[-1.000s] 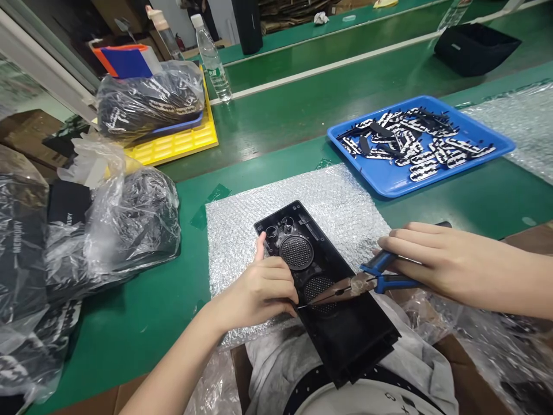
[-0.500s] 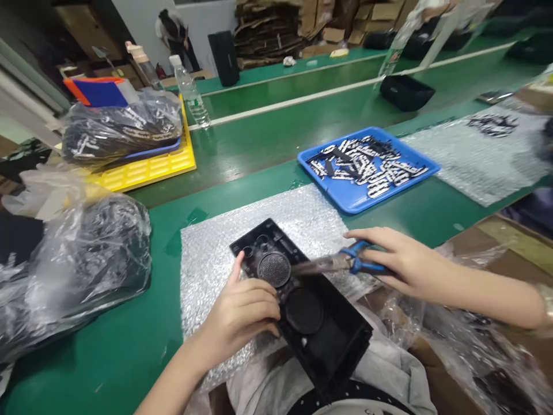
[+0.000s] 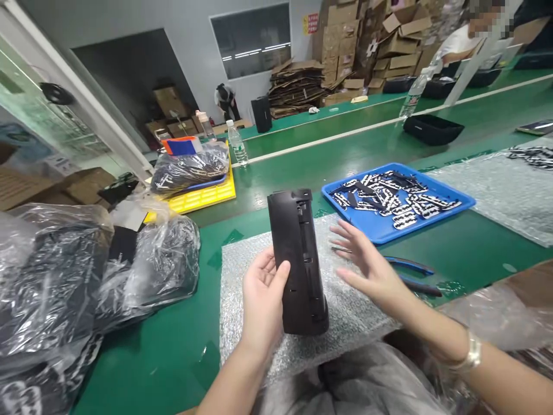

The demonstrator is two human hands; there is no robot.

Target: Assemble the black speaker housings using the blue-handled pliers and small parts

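My left hand (image 3: 261,300) grips a black plastic speaker housing (image 3: 298,259) and holds it upright on its edge above the bubble-wrap sheet (image 3: 242,288). My right hand (image 3: 367,265) hovers just right of the housing, fingers spread and holding nothing. The blue-handled pliers (image 3: 410,274) lie on the green bench behind my right hand. A blue tray (image 3: 458,204) of several black-and-white parts sits further back on the right.
Clear plastic bags of black parts (image 3: 86,276) crowd the left. A yellow tray (image 3: 203,196) with another bag and a water bottle (image 3: 237,144) stand behind. A second bubble-wrap sheet (image 3: 505,190) lies far right. Another person sits at the back right.
The housing went from lying flat to being held upright in my left hand. My right hand set the pliers down on the bench and opened. My view has tilted up.
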